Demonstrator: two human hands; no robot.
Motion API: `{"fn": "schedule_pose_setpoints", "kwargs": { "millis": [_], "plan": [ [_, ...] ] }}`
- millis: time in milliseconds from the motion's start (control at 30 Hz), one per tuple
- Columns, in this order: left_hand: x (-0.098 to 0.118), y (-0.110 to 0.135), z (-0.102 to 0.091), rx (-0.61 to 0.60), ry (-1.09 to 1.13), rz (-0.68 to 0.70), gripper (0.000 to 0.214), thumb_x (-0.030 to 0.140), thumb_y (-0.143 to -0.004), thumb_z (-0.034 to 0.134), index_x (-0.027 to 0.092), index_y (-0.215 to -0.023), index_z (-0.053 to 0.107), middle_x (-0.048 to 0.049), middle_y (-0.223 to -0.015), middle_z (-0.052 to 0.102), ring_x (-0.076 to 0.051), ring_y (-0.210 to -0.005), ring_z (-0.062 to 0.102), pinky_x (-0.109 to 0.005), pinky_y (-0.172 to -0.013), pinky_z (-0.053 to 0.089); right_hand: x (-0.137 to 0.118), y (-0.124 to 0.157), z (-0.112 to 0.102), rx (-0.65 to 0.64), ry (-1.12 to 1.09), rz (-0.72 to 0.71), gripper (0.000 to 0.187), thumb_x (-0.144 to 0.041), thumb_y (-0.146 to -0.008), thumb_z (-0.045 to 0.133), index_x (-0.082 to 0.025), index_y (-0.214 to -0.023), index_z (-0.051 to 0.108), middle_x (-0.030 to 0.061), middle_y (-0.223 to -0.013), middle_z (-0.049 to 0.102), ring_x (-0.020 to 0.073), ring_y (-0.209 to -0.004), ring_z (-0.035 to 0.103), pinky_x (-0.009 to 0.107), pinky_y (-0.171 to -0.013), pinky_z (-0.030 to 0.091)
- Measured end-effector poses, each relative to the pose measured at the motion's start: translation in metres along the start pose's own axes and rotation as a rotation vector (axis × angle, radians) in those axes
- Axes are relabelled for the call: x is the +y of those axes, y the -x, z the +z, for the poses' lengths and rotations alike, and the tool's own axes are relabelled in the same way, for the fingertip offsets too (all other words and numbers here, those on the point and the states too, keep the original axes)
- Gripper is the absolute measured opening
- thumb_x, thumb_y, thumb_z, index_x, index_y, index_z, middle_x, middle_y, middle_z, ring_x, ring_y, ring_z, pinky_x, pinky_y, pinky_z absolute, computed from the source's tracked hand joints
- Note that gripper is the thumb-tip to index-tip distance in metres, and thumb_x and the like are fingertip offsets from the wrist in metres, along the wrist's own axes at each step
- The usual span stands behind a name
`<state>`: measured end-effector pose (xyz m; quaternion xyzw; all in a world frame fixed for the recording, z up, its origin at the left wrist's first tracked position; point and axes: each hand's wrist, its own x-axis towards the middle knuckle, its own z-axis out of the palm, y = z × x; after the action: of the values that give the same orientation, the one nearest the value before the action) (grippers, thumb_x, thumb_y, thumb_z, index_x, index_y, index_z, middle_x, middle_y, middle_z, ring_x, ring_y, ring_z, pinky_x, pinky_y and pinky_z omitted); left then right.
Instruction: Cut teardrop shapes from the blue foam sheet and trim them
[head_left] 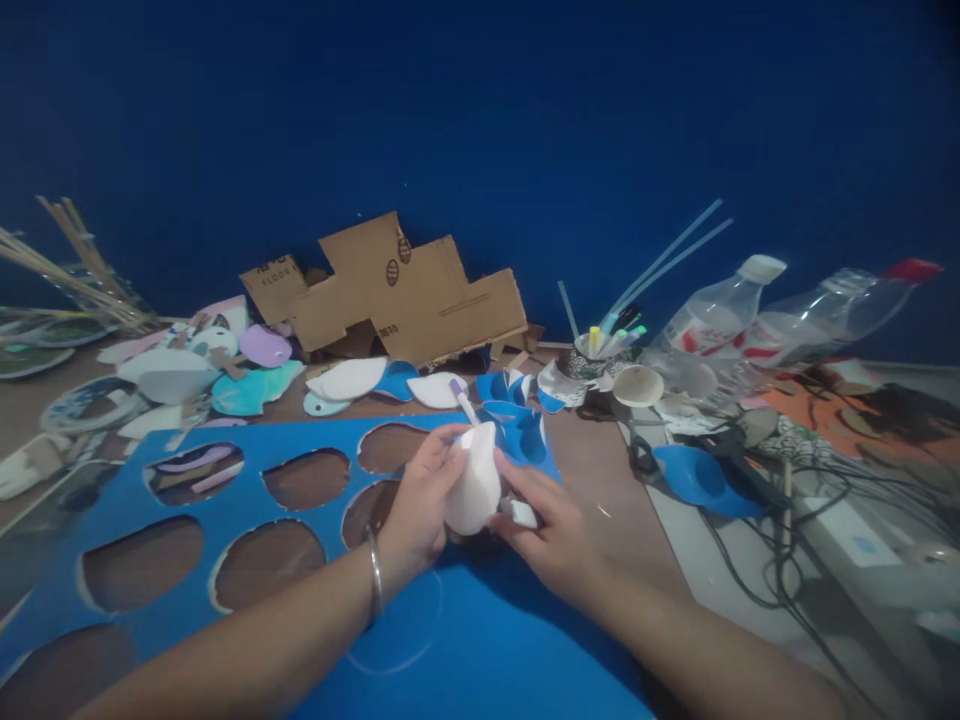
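Well, nearest to me the blue sheet (480, 655) spreads across the table (604, 480), a faint pale outline (390, 668) drawn on it and rows of rounded openings cut through its left part; above it the person's two hands meet, with a silver bangle (375, 575) at the left wrist. The left hand (429, 485) is mostly closed, its thumb and fingers gripping the left side of a curved white piece (474, 485); the right hand (551, 520) is half curled, fingertips gripping that piece's right edge, while a small white object (521, 513) sits by its fingers, too blurred to name. So the white piece is raised over the sheet between both hands; a purple-tipped stick (463, 398) shows just beyond its top. Off to the right lie a blue cut-out (694, 475) and tangled dark cables (727, 570); past the sheet's far edge runs a row of white and blue pieces, with a turquoise piece (255, 388) to the left; farther still, stepped brown cardboard (412, 310) leans near the blue wall (480, 120), with a patterned pen holder (592, 358) to its right and tilted plastic bottles (720, 305) beyond.
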<state>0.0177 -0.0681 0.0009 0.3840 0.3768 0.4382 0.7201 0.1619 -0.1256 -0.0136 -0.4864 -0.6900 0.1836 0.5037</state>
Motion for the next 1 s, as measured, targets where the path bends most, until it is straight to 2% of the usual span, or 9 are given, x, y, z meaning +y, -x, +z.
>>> {"fn": "schedule_pose_setpoints", "kwargs": {
  "millis": [167,233,333,400,467,600,767,867,1000],
  "plan": [
    [-0.0006,0.0013,0.0002,0.019,-0.02,0.032,0.028,0.036,-0.08,0.061,0.024,-0.103,0.053,-0.0021,-0.093,0.061,-0.012,-0.07,0.057,-0.021,-0.057,0.049,-0.0037,0.0029,0.0012,0.042,-0.037,0.028,0.003,-0.025,-0.079,0.066,-0.023,-0.077,0.067,-0.0007,-0.067,0.064,0.0132,-0.063,0.06,0.023,-0.06,0.048],
    [-0.0003,0.0017,0.0004,0.016,-0.028,0.034,0.029,0.036,-0.08,0.061,0.024,-0.104,0.053,-0.0025,-0.094,0.061,-0.012,-0.069,0.057,-0.021,-0.057,0.049,-0.0042,0.0048,0.0022,0.072,-0.04,0.047,0.009,-0.025,-0.078,0.066,-0.021,-0.071,0.064,-0.0012,-0.064,0.06,0.0129,-0.06,0.058,0.024,-0.057,0.047],
    [0.0008,0.0018,0.0,0.012,-0.046,0.038,0.028,0.036,-0.081,0.06,0.024,-0.105,0.052,-0.0025,-0.094,0.061,-0.012,-0.069,0.058,-0.021,-0.056,0.049,-0.001,0.0058,0.0029,0.093,-0.043,0.099,0.03,-0.026,-0.075,0.069,-0.022,-0.104,0.061,0.0,-0.075,0.061,0.0131,-0.062,0.058,0.024,-0.057,0.049],
    [0.0014,0.0016,-0.0007,0.003,-0.065,0.037,0.029,0.037,-0.081,0.059,0.024,-0.105,0.053,-0.0026,-0.093,0.061,-0.013,-0.067,0.059,-0.02,-0.052,0.048,0.0019,0.0047,0.0019,0.028,-0.045,0.114,0.063,-0.025,-0.076,0.068,-0.025,-0.133,0.042,0.0022,-0.09,0.062,0.0129,-0.065,0.06,0.025,-0.06,0.052],
    [0.0012,0.0014,-0.0018,-0.006,-0.083,0.034,0.031,0.038,-0.08,0.06,0.023,-0.106,0.053,-0.0023,-0.088,0.061,-0.013,-0.061,0.059,-0.02,-0.047,0.047,0.0036,0.0026,-0.0003,-0.067,-0.016,0.088,0.075,-0.024,-0.077,0.066,-0.028,-0.142,0.029,0.0048,-0.104,0.062,0.0151,-0.076,0.062,0.028,-0.068,0.053],
    [-0.0021,0.0007,-0.0035,-0.004,-0.098,0.039,0.032,0.038,-0.079,0.061,0.022,-0.106,0.053,-0.002,-0.082,0.062,-0.012,-0.055,0.058,-0.021,-0.047,0.048,0.0028,-0.0007,-0.0034,-0.106,-0.006,0.044,0.06,-0.023,-0.077,0.065,-0.029,-0.134,0.045,0.0056,-0.105,0.064,0.0198,-0.092,0.062,0.031,-0.076,0.052],
    [-0.0049,0.0012,-0.0033,0.005,-0.087,0.046,0.033,0.038,-0.08,0.06,0.022,-0.107,0.052,-0.0029,-0.086,0.064,-0.013,-0.065,0.061,-0.023,-0.056,0.05,0.0014,0.0016,0.0008,0.033,-0.079,0.103,0.03,-0.026,-0.075,0.069,-0.024,-0.105,0.064,0.0025,-0.085,0.067,0.0172,-0.078,0.064,0.028,-0.069,0.054],
    [-0.0038,0.002,-0.0029,-0.002,-0.085,0.044,0.033,0.038,-0.08,0.06,0.022,-0.107,0.052,-0.0029,-0.086,0.064,-0.013,-0.065,0.06,-0.023,-0.056,0.049,0.0008,0.0022,0.0017,0.057,-0.093,0.152,0.044,-0.028,-0.072,0.071,-0.024,-0.114,0.058,0.002,-0.085,0.066,0.0154,-0.069,0.064,0.025,-0.06,0.054],
    [-0.0031,0.0021,-0.0032,-0.016,-0.083,0.045,0.033,0.038,-0.078,0.062,0.021,-0.105,0.054,-0.0026,-0.082,0.064,-0.013,-0.062,0.059,-0.022,-0.053,0.048,-0.001,-0.0002,-0.0022,-0.049,-0.016,0.135,0.056,-0.027,-0.073,0.069,-0.026,-0.127,0.053,0.0057,-0.103,0.068,0.0204,-0.088,0.066,0.03,-0.073,0.055]
  ]
}}
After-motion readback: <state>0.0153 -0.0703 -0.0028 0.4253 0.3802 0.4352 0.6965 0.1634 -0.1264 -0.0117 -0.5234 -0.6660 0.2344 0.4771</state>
